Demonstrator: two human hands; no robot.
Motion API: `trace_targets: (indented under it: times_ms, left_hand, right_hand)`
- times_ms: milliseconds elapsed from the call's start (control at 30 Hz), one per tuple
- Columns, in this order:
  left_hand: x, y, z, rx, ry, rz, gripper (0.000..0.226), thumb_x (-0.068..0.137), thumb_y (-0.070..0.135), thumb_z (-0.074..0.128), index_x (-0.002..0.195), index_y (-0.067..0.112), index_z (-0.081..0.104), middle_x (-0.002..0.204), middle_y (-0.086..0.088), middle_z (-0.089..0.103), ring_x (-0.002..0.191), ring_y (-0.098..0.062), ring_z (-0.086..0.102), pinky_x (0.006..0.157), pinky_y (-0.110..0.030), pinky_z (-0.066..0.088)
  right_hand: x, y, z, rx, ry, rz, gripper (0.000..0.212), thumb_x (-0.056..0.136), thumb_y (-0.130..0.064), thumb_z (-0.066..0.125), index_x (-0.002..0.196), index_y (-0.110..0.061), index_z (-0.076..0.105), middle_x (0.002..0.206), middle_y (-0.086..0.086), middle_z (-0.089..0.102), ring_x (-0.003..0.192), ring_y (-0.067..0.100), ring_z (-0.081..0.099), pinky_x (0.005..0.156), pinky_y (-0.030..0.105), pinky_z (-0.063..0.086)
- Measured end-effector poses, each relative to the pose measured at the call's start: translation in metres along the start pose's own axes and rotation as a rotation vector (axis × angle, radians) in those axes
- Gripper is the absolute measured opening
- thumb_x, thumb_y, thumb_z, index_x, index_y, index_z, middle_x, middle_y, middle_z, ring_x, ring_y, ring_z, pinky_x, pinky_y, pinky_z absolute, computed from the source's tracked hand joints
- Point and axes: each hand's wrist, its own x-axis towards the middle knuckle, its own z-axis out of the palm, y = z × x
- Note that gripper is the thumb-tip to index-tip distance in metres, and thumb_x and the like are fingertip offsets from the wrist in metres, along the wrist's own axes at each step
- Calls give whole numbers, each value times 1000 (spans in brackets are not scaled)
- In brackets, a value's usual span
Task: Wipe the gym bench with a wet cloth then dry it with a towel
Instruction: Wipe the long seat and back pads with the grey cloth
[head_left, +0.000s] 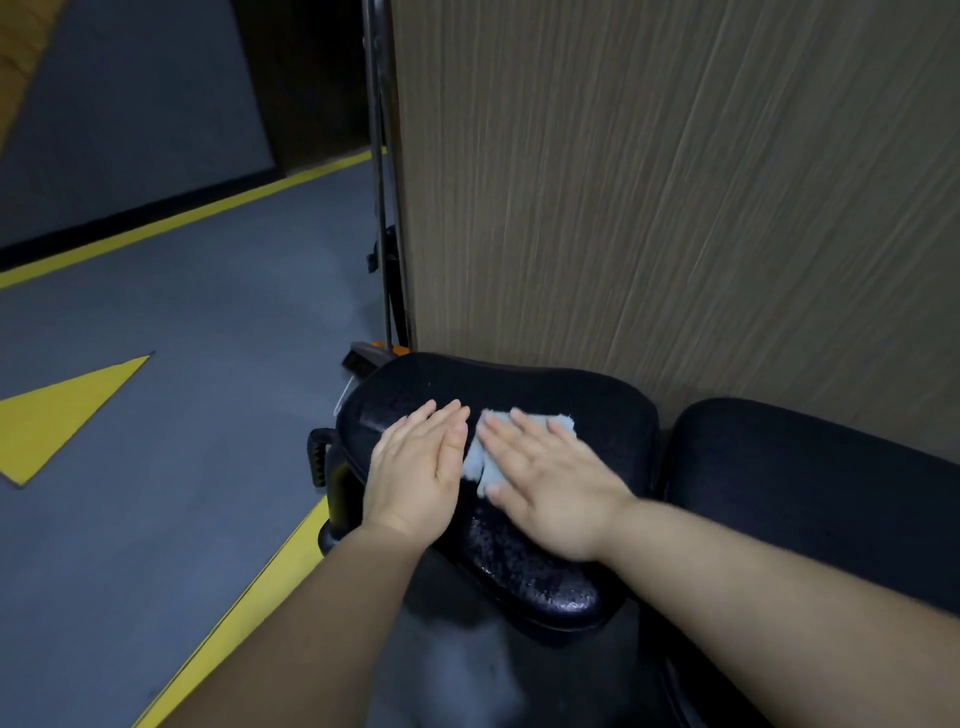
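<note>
The black padded seat of the gym bench (519, 384) lies below me, its near part glistening with wet spots. A second black pad (810, 467) of the bench continues to the right. A small pale grey cloth (475, 460) is spread flat on the seat. My right hand (550, 480) presses on the cloth with straight, spread fingers and covers most of it. My left hand (423, 462) rests flat on the seat just left of the cloth, fingers straight and together, its edge touching the cloth.
A wood-grain wall panel (675, 182) rises directly behind the bench. A thin metal pole (384, 208) stands at the panel's left edge above a brush head (363, 358). A black handle (317, 454) sticks out at the seat's left. Grey floor (182, 338) with yellow lines spreads left.
</note>
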Motion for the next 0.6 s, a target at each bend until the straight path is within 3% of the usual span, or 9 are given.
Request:
trace_targets:
  times_ms: [100,300,400,600]
  left_hand:
    - [-2,-15,-6,104,25,45,71,92,58,0,143,36,44,152,20,34,146,0,12,113,-14,-9]
    - [-3,-30,-2,64,95,28,67,94,55,6,144,31,43,157,15,26,147,-3,3,114,-19,-16]
    - [-4,-32,1,15,146,-6,70,94,55,5,146,26,41,157,14,24,145,1,1,115,-21,-15]
    - [3,-42,3,-124,227,-177,79,87,57,0,150,22,33,159,12,21,148,-5,1,119,-27,-9]
  right_hand:
    - [37,25,-11,40,1,140,61,102,-46,20,154,-23,-1,161,-9,-8,147,12,-11,119,35,-7]
    - [77,41,-17,62,-18,350,59,103,-44,16,154,-19,1,162,-4,-2,148,17,-5,120,38,-2]
    - [62,23,-17,70,-12,295,60,103,-43,16,154,-17,-1,162,-3,-6,148,17,-8,120,37,-3]
    - [12,-50,0,-34,-13,-55,65,102,-42,22,152,-19,-11,159,-5,-19,145,15,-22,115,32,-17]
